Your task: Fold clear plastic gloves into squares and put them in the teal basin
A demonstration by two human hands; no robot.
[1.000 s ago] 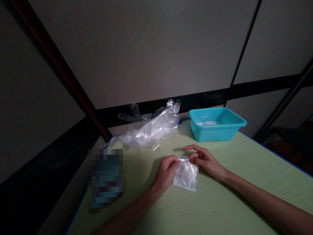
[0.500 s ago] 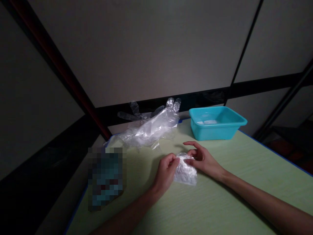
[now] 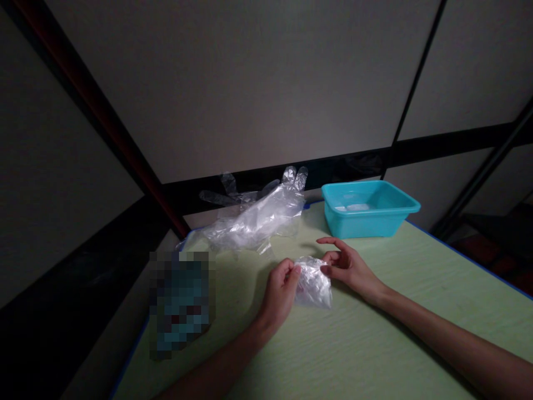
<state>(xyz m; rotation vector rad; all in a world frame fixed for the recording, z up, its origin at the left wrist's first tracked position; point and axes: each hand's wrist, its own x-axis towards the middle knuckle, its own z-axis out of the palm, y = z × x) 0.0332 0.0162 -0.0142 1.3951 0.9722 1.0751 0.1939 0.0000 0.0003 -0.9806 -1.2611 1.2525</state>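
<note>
A folded clear plastic glove point(image 3: 313, 286), thin and crinkled into a small square, is held just above the table between my two hands. My left hand point(image 3: 283, 286) pinches its left edge between thumb and curled fingers. At the upper right edge, the thumb and bent fingers of my right hand point(image 3: 347, 272) close on the plastic, while the index finger sticks out to the left. Beyond my hands lies a loose heap of clear disposable plastic gloves point(image 3: 254, 222), several glove fingers poking up at the back.
A turquoise plastic basin point(image 3: 362, 222) stands at the back right with something whitish inside. At the left edge of the pale green table point(image 3: 375, 355) lies a blurred-out object point(image 3: 181, 305). Cabinet panels point(image 3: 270, 89) rise behind the table.
The fingers of my right hand have shifted slightly right along the glove, and the plastic looks more crumpled and spread between my hands. My left hand keeps its pinch.
</note>
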